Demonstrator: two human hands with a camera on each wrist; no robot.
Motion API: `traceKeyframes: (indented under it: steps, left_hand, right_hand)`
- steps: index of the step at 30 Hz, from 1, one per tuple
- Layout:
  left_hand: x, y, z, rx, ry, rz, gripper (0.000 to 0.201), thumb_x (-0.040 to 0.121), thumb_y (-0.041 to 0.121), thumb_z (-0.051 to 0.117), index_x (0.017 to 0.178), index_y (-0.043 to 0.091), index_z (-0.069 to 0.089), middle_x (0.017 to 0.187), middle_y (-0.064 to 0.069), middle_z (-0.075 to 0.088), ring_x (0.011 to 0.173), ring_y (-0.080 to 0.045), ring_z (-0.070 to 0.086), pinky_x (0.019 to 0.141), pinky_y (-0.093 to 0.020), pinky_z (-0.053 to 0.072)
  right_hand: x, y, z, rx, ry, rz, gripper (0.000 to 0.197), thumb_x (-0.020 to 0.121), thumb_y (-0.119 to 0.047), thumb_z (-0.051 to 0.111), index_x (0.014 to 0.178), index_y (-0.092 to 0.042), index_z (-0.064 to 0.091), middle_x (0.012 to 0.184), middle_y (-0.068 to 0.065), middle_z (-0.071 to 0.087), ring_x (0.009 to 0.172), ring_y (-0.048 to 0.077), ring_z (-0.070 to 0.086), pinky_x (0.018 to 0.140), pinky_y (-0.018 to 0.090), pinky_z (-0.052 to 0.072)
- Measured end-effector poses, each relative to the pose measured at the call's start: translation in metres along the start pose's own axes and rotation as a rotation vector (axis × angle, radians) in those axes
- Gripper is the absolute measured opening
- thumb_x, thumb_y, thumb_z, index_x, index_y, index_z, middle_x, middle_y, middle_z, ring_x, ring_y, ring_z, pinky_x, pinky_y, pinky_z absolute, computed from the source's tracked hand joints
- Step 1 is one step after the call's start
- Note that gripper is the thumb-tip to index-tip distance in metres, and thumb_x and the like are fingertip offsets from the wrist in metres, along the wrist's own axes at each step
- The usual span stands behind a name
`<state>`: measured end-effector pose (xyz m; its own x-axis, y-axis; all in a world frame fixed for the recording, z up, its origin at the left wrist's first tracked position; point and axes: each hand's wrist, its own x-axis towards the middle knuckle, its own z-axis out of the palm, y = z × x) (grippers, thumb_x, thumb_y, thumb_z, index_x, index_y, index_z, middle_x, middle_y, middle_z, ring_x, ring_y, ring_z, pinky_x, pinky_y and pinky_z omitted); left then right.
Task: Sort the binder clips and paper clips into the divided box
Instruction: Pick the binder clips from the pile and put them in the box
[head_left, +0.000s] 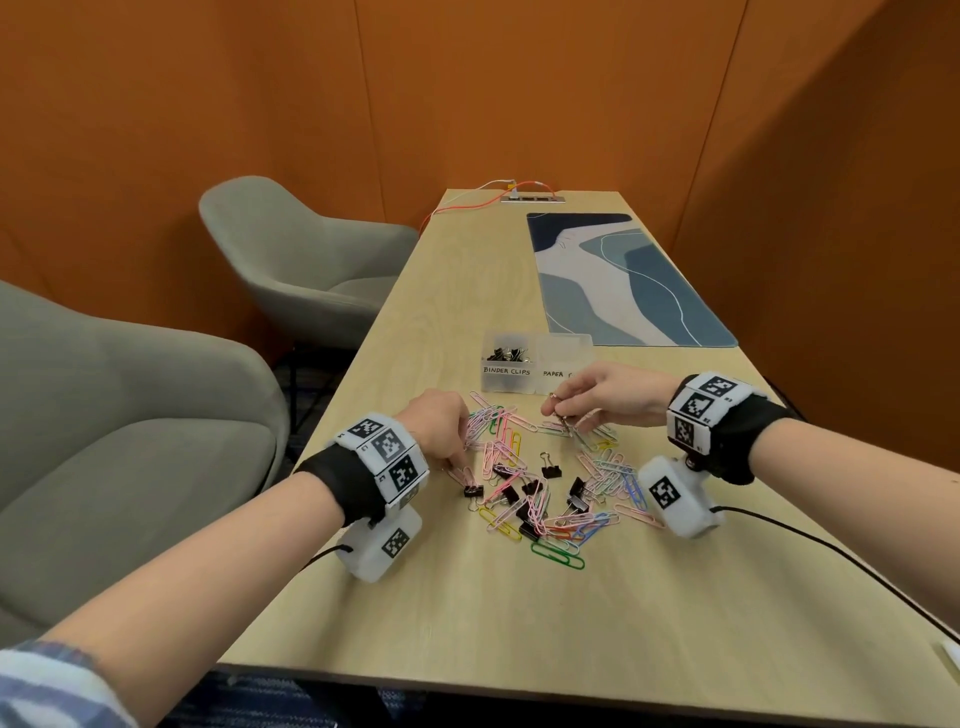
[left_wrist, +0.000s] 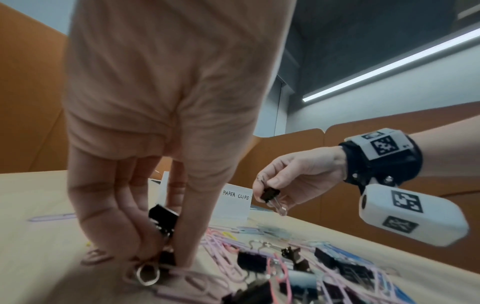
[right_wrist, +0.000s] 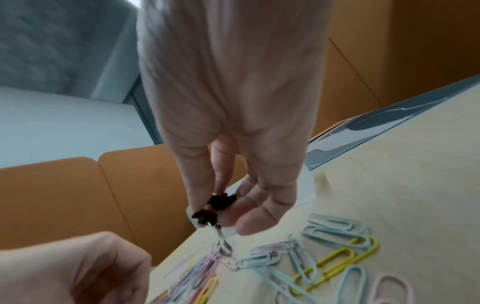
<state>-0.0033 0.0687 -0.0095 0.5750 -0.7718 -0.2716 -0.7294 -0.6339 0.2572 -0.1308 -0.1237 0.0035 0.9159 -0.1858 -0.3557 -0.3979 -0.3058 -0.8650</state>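
A mixed pile of coloured paper clips and black binder clips (head_left: 550, 499) lies on the wooden table (head_left: 519, 623). Behind it stands the clear divided box (head_left: 519, 385); its BINDER CLIPS side holds several black clips, and its PAPER CLIPS side (left_wrist: 235, 202) is partly hidden by my right hand. My left hand (head_left: 460, 465) reaches down at the pile's left edge. It holds a black binder clip (left_wrist: 163, 217) in curled fingers, fingertips on another near a wire handle (left_wrist: 146, 271). My right hand (head_left: 558, 413) pinches a black binder clip (right_wrist: 218, 203) just above the paper clips, before the box.
A blue patterned desk mat (head_left: 623, 280) lies beyond the box on the right. A power strip with orange and white cables (head_left: 530, 198) sits at the far table end. Two grey armchairs (head_left: 311, 260) stand left of the table. A black cable (head_left: 831, 551) trails across the right side.
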Motion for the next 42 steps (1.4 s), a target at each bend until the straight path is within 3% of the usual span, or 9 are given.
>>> traceKeyframes:
  steps: [7,12,18,22,27,31,34,38,42]
  left_hand:
    - [0.003,0.004,-0.027,-0.186,-0.039,0.045,0.014,0.077,0.010,0.076,0.079,0.012,0.063,0.063,0.003,0.062,0.053,-0.007,0.058,0.049,-0.013,0.048]
    - [0.026,0.022,-0.073,-0.369,-0.011,0.065,0.016,0.076,0.015,0.078,0.077,0.013,0.063,0.067,0.001,0.066,0.057,-0.007,0.060,0.049,-0.012,0.051]
    - [0.075,0.032,-0.089,-0.504,0.091,0.023,0.021,0.077,0.012,0.077,0.070,0.014,0.058,0.065,-0.001,0.063,0.057,-0.009,0.059,0.064,-0.020,0.056]
    - [0.101,0.026,-0.081,-0.536,0.103,-0.029,0.020,0.076,0.007,0.077,0.068,0.011,0.060,0.067,-0.004,0.064,0.058,-0.014,0.060,0.071,-0.027,0.057]
    - [0.109,0.020,-0.074,-0.548,0.072,-0.042,0.015,0.079,-0.001,0.070,0.094,0.003,0.069,0.071,-0.008,0.065,0.064,-0.017,0.063,0.078,-0.032,0.059]
    - [0.092,0.020,-0.073,-0.480,0.145,0.022,0.016,0.087,0.003,0.060,0.101,0.005,0.067,0.077,-0.006,0.067,0.071,-0.017,0.066,0.071,-0.029,0.058]
    - [0.066,0.022,-0.066,-0.349,0.164,0.100,0.013,0.087,0.007,0.057,0.094,0.012,0.066,0.089,-0.009,0.070,0.073,-0.017,0.065,0.066,-0.028,0.057]
    - [0.026,0.026,-0.041,-0.142,-0.066,0.207,0.011,0.084,0.011,0.065,0.095,0.012,0.067,0.092,-0.004,0.067,0.074,-0.015,0.060,0.061,-0.025,0.052]
    - [0.007,0.030,-0.010,0.017,-0.256,0.248,0.033,0.070,0.015,0.078,0.100,0.016,0.066,0.099,-0.003,0.067,0.081,-0.017,0.060,0.070,-0.029,0.050]
  right_hand:
    - [0.004,-0.009,0.000,0.058,0.088,-0.064,0.016,0.090,-0.001,0.054,0.102,0.000,0.065,0.092,0.004,0.065,0.071,0.010,0.055,0.062,0.016,0.052]
    - [0.023,-0.043,-0.008,-0.020,0.220,-0.121,0.022,0.089,-0.001,0.057,0.108,0.007,0.064,0.079,0.003,0.062,0.068,0.011,0.056,0.060,0.016,0.053]
    - [0.069,-0.065,-0.016,-0.109,0.379,-0.107,0.023,0.088,0.000,0.058,0.107,0.012,0.063,0.073,0.007,0.058,0.062,0.012,0.054,0.064,0.023,0.052]
    - [0.095,-0.062,-0.018,-0.148,0.426,-0.029,0.016,0.087,-0.001,0.058,0.101,0.003,0.065,0.066,0.007,0.058,0.059,0.015,0.056,0.067,0.028,0.054]
    - [0.101,-0.060,-0.017,-0.183,0.372,0.027,0.026,0.087,-0.002,0.056,0.113,-0.002,0.061,0.086,0.014,0.063,0.081,0.028,0.065,0.086,0.041,0.057]
    - [0.083,-0.062,-0.012,-0.326,0.401,-0.013,0.027,0.089,-0.002,0.048,0.109,-0.007,0.065,0.097,0.015,0.065,0.081,0.023,0.065,0.074,0.034,0.059]
    - [0.052,-0.059,0.000,-0.457,0.329,-0.064,0.023,0.089,-0.006,0.049,0.105,-0.008,0.067,0.095,0.012,0.067,0.081,0.018,0.062,0.071,0.029,0.056]
    - [0.007,-0.044,0.026,-0.766,0.010,-0.044,0.019,0.088,-0.014,0.059,0.106,-0.011,0.065,0.096,0.002,0.065,0.075,0.009,0.056,0.063,0.017,0.046]
    - [-0.014,-0.026,0.047,-0.990,-0.076,-0.044,0.031,0.079,-0.020,0.067,0.110,-0.015,0.064,0.109,0.004,0.067,0.093,0.019,0.060,0.076,0.025,0.044]
